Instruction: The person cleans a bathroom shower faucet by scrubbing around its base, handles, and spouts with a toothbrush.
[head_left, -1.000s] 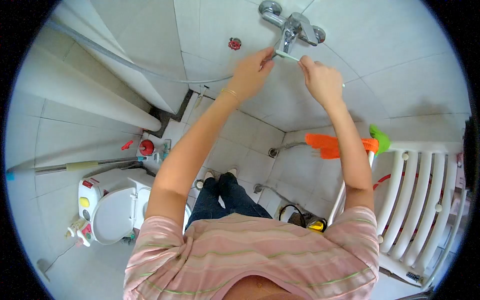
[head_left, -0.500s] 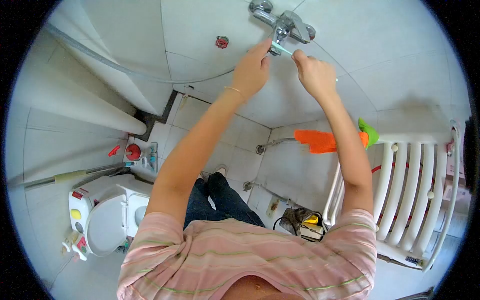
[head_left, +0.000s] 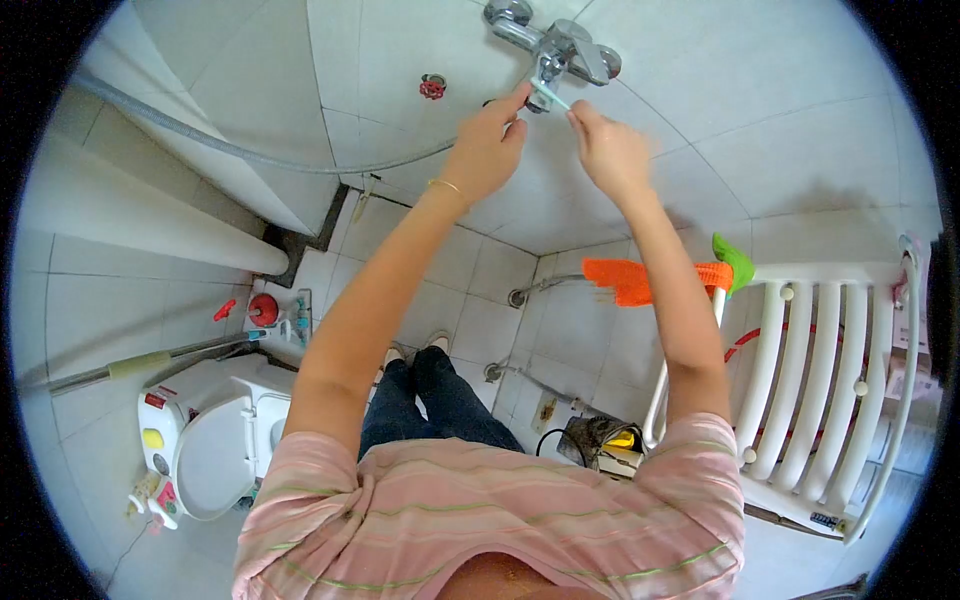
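Note:
My right hand (head_left: 612,152) is closed on a thin, pale mint toothbrush (head_left: 556,98). The brush slants up and left, its far end against the underside of the chrome faucet (head_left: 556,58) on the tiled wall. To the left, my left hand (head_left: 488,148) reaches up with the index finger stretched out and the thumb apart. That fingertip meets the faucet's lower part near the brush end; the other fingers are mostly hidden. A grey shower hose (head_left: 300,160) runs from the left wall and passes behind my left hand.
A red valve knob (head_left: 432,87) sits left of the faucet. At right, an orange cloth (head_left: 625,281) and a green cloth (head_left: 735,262) hang by a white slatted rack (head_left: 805,380). A toilet (head_left: 215,455) is at lower left, a bag (head_left: 590,440) near the floor.
The whole view has shifted slightly, so the faucet and both hands appear a little further left. The toothbrush stays in my right hand against the faucet.

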